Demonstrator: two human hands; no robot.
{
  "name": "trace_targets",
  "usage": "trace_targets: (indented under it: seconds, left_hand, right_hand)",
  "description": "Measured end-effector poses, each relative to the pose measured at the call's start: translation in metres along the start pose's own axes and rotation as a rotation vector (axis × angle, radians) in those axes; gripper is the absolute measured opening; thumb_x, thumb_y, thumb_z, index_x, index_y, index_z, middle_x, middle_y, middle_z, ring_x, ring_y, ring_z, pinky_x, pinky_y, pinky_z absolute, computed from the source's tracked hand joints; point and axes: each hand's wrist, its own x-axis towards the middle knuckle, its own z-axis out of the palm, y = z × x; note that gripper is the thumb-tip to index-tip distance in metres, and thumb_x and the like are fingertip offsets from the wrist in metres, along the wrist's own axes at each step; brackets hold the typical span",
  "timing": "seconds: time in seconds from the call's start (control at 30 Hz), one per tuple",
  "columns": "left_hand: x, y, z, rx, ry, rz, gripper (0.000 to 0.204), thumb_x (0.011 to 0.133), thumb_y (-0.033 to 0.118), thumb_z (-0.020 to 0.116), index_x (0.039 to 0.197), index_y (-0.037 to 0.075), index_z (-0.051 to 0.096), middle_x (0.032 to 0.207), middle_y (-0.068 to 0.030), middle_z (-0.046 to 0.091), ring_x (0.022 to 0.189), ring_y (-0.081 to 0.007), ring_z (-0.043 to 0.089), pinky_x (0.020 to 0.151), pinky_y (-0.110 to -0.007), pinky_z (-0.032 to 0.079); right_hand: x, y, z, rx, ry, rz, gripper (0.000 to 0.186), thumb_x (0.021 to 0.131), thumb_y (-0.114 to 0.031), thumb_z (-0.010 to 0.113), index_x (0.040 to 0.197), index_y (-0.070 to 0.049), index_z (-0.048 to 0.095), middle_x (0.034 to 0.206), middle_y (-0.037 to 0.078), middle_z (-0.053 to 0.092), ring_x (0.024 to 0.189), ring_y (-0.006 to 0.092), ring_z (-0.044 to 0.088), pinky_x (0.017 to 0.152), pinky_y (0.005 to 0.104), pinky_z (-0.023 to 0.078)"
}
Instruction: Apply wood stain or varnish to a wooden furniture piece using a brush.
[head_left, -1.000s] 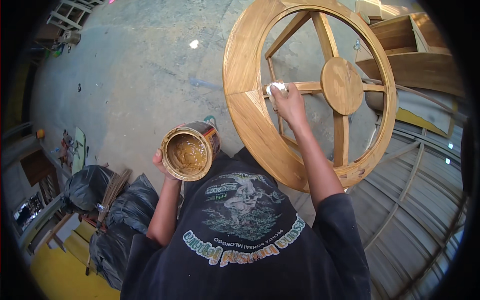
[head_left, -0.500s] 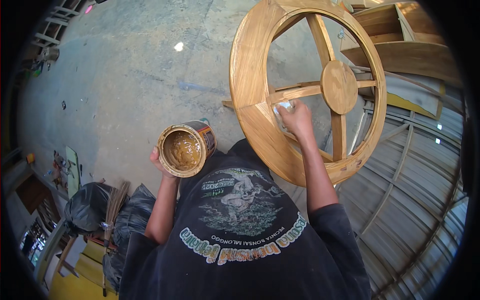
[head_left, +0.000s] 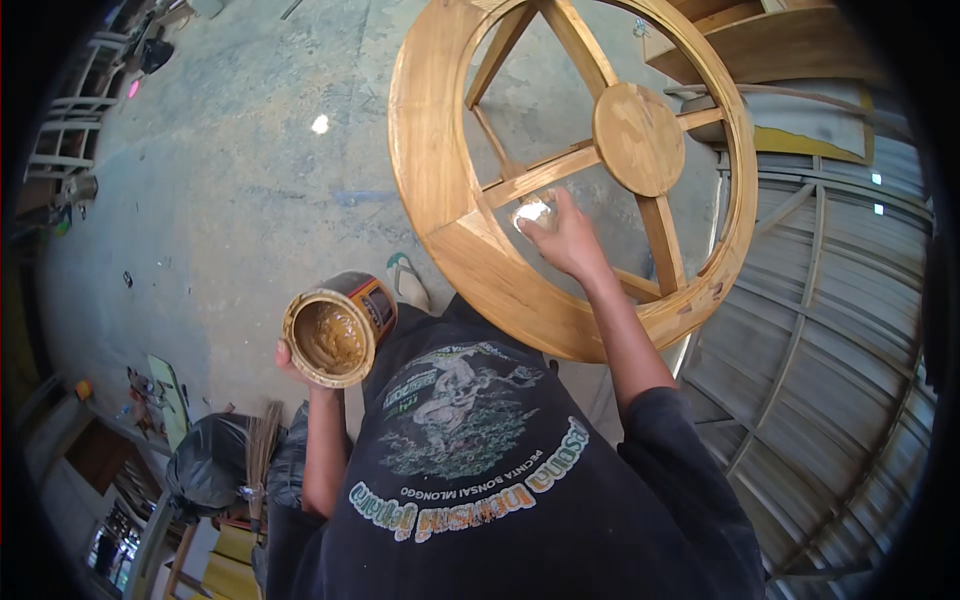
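Held a can (head_left: 352, 287) in the left hand (head_left: 292, 362), grasped by its outer wall, in front of the torso's left side. Had its mouth facing up toward the camera. Could see brown paste (head_left: 335, 345) inside, smeared along the inner wall. Saw only a bit of the left hand, with most of it behind the can.

Pinched a pale shiny piece (head_left: 533, 212) between thumb and fingers of the right hand (head_left: 568, 237); couldn't tell its exact kind. Had the right hand over a gap in the round wooden frame (head_left: 425, 150), just beside a spoke (head_left: 545, 176); couldn't tell if touching. Found the frame ahead and right of the can, apart from it, with a disc (head_left: 640, 140) at its middle.

Also spotted a green-strapped sandal (head_left: 402, 268) between can and frame, plus a black bag (head_left: 212, 462) and broom (head_left: 262, 452) at lower left.
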Motion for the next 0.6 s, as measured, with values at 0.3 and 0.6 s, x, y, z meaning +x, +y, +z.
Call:
trace_targets:
  seconds: [0.3,0.6]
  left_hand:
    - [-0.048,-0.033,0.031,0.182,0.104,0.048,0.073,0.083,0.050,0.056,0.138,0.003,0.046,0.135,-0.0218,0.052,0.121,-0.0372,0.054,0.103,-0.053,0.045]
    - [-0.049,-0.067,0.066,0.356,0.392,0.154,0.070,0.084,0.054,0.052,0.134,0.004,0.050,0.129,-0.0166,0.057,0.116,-0.0322,0.058,0.099,-0.048,0.048]
  right_hand:
    - [-0.009,0.046,0.002,0.516,0.052,-0.312,0.040,0.080,-0.012,0.070,0.114,0.002,0.056,0.105,0.015,0.059,0.092,0.0287,0.059,0.084,0.0343,0.047]
    - [0.020,0.029,0.000,0.544,0.013,-0.407,0.015,0.084,-0.007,0.060,0.097,0.001,0.061,0.089,0.022,0.063,0.083,0.0430,0.060,0.069,0.0470,0.048]
